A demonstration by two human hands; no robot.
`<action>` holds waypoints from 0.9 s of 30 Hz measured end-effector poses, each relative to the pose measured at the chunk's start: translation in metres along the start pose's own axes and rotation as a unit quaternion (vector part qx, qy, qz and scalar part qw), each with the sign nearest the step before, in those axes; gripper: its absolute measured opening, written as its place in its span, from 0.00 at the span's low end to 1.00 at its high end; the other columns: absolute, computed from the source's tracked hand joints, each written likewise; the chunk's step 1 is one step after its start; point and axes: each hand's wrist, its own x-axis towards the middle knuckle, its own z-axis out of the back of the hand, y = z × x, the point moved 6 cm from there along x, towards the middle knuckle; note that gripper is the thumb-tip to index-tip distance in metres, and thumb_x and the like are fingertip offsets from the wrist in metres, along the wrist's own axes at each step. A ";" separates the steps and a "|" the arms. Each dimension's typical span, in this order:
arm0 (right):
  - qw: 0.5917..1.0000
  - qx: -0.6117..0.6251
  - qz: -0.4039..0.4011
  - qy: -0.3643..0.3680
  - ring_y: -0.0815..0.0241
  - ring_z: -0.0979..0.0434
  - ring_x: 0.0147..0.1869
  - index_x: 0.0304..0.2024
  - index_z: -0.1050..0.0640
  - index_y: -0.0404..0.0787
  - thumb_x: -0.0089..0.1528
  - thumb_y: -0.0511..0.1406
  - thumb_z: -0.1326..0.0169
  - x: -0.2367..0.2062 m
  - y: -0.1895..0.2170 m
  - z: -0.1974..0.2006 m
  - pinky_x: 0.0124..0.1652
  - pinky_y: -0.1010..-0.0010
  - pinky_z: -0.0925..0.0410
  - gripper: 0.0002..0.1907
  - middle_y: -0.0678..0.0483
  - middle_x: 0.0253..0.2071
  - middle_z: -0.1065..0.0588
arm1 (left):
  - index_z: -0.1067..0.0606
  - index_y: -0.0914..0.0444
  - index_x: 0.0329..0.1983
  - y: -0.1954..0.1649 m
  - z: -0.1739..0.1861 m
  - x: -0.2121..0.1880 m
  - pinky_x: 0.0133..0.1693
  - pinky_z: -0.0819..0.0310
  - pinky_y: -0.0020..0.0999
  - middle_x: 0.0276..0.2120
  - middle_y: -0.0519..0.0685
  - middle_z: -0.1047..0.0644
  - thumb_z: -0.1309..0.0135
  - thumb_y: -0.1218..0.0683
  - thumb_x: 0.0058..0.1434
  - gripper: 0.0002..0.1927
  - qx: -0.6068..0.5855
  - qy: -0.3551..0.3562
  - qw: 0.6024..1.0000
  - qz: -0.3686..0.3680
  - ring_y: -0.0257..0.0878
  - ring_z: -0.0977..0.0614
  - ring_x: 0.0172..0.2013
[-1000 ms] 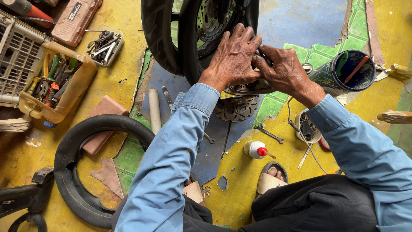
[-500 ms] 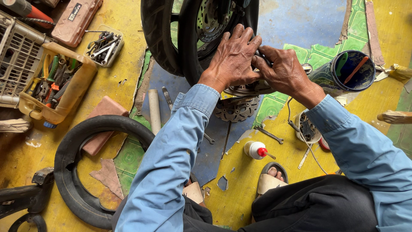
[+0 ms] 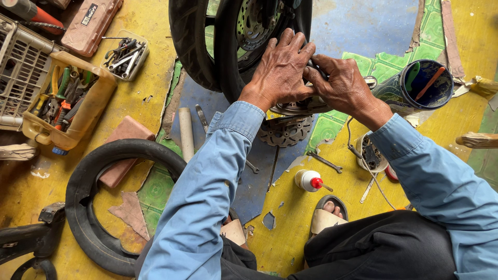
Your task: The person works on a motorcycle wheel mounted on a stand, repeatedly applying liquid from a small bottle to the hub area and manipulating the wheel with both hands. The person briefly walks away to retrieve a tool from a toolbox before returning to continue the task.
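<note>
Left hand still spread flat on the motorcycle wheel, right hand still clenched around a dark part, nothing shifted since before

A flat pinkish-brown plastic case with a small dark label lies at the top left on the yellow floor. A small white bottle with a red pointed cap lies near the sandal.
</note>
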 end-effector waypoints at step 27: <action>1.000 -0.004 -0.001 0.000 0.58 0.22 0.24 0.47 0.21 0.32 0.71 0.40 0.46 0.000 0.001 0.000 0.27 0.62 0.30 0.15 0.42 0.26 0.22 | 0.29 0.63 0.57 0.000 -0.002 0.000 0.52 0.32 0.57 0.50 0.55 0.31 0.37 0.32 0.43 0.44 0.003 0.016 1.000 0.005 0.52 0.33 0.55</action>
